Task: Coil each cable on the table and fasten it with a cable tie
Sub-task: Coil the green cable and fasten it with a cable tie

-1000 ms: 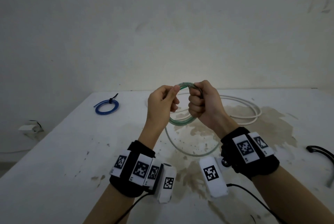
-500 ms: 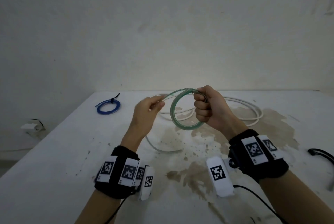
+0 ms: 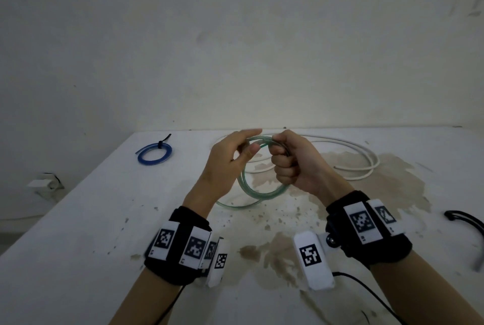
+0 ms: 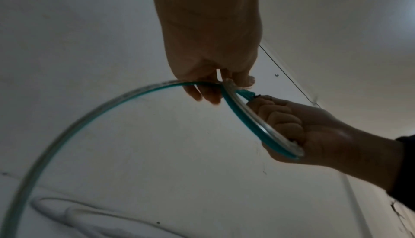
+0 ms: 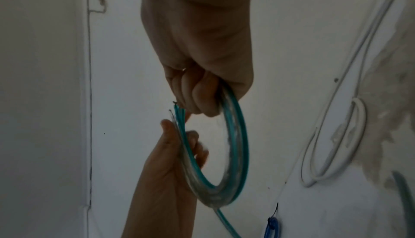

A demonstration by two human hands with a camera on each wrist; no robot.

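A translucent green cable (image 3: 262,191) hangs as a small coil of several loops above the table (image 3: 78,233). My right hand (image 3: 281,159) grips the top of the coil in a closed fist, also clear in the right wrist view (image 5: 197,90). My left hand (image 3: 248,145) pinches the free strand right beside the right fist, with the strand running under its fingers (image 4: 202,90). The cable's loose tail (image 3: 235,205) trails on the table below the left wrist. A cut end of the green cable (image 5: 177,110) pokes out beside the right knuckles.
A long white cable (image 3: 353,157) lies loosely looped behind my hands. At the back left a blue cable (image 3: 154,154) lies coiled with a black tie on it. A black cable (image 3: 466,225) curves at the right edge. Brown stains mark the middle of the table.
Half a second ago my left hand was out to the left with the strand. It has swung back to the right fist, adding a loop, and the tail on the table is shorter.
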